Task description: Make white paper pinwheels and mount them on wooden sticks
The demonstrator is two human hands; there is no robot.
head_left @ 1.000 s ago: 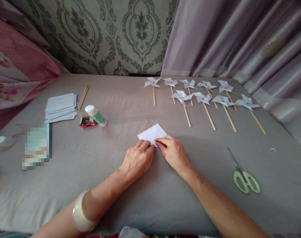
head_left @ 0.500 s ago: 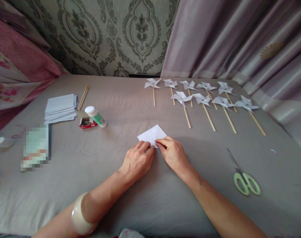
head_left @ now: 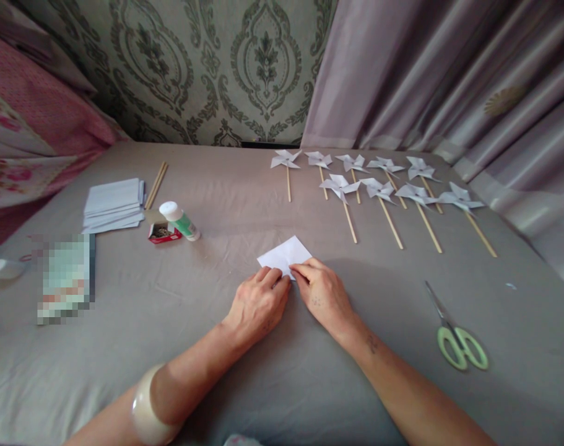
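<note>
A small white sheet of paper (head_left: 285, 254) lies turned cornerwise on the grey cloth, its near part covered by my hands. My left hand (head_left: 259, 298) presses down on the near left edge with curled fingers. From the right, my right hand (head_left: 324, 291) pinches the near edge between thumb and forefinger. The two hands almost meet at the near corner, so whether the paper is folded there cannot be seen. Further off to the right lie several white paper pinwheels (head_left: 341, 187) on wooden sticks.
Scissors (head_left: 457, 337) with pale green handles lie at the right. Left of the paper stand a glue stick (head_left: 183, 223) and a small red box of metal pins (head_left: 163, 232). Behind are a stack of white paper (head_left: 112, 204) and wooden sticks (head_left: 156, 184). A blurred packet (head_left: 65, 279) lies at the left.
Both hands stay on the paper in nearly the same pose. The whole view has shifted very slightly.
</note>
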